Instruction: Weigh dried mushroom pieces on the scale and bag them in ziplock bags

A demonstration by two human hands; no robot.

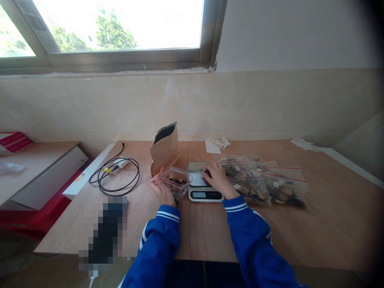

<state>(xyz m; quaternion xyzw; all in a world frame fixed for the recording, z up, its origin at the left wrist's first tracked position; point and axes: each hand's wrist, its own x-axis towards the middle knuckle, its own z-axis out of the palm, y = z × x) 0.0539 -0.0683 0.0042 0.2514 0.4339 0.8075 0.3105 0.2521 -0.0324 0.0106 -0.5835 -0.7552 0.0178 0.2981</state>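
- Pinching the clear bag [180,176]'s edge with my left hand [163,190]; bag just left of the scale [207,195].
- My right hand [219,177] half-curled over the pan; cannot tell if gripping.
- Brown pouch [165,153] behind the bag; filled bags [282,194] right.

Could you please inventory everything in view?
Desk: one, brown, centre.
Scale: one, white, on desk.
Held bag: one, clear, left of scale.
Paper bag: one, brown, behind held bag.
Filled bags: several, clear, right of scale.
Cable: one, black, desk left.
Block: one, white, beside cable.
Pixelated object: one, dark, front left.
Paper: one, white, behind scale.
Scraps: two, whitish, desk back.
Side table: one, brown, far left.
Box: one, red, white, side table.
Window: one, grey frame, upper left.
Trees: several, green, outside.
Wall: one, pale, back.
Left hand: one, blue sleeve, on held bag.
Right hand: one, blue sleeve, over scale.
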